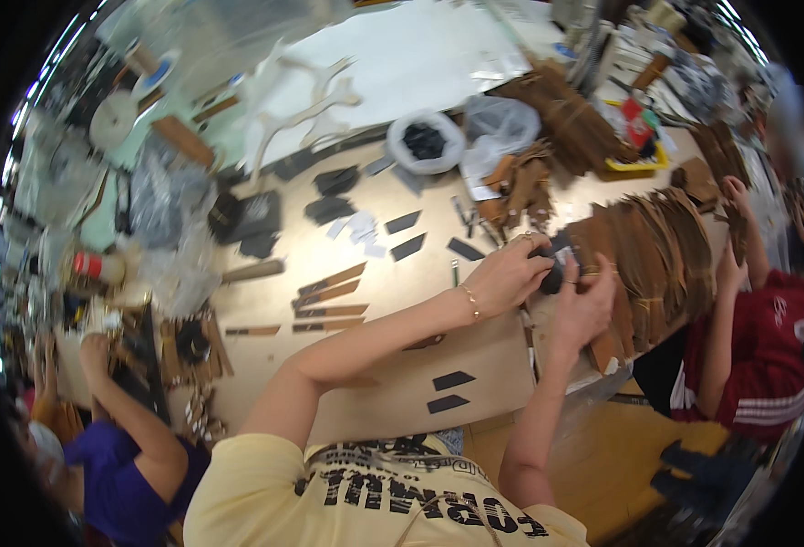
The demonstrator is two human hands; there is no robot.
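Observation:
Over the right part of the table, my left hand (pixel 511 271) is closed, its fingertips on a small black piece (pixel 552 276). My right hand (pixel 587 305) comes up from below with thumb and fingers closed at the other side of that piece. The fingers partly cover it, so its exact kind cannot be made out. Just beyond my right hand stands a long row of brown leather strips (pixel 644 260), tied in bundles. Black slanted-end pieces (pixel 454 380) lie flat near the table's front edge, and brown strips with dark ends (pixel 331 296) lie left of my left forearm.
A white bag-lined tub (pixel 427 141) of black pieces stands at the back, beside brown leather scraps (pixel 520 187). A yellow tray (pixel 639 162) sits far right. Clear plastic bags (pixel 174 210) crowd the left. Co-workers in red (pixel 748 356) and purple (pixel 133 469) flank me.

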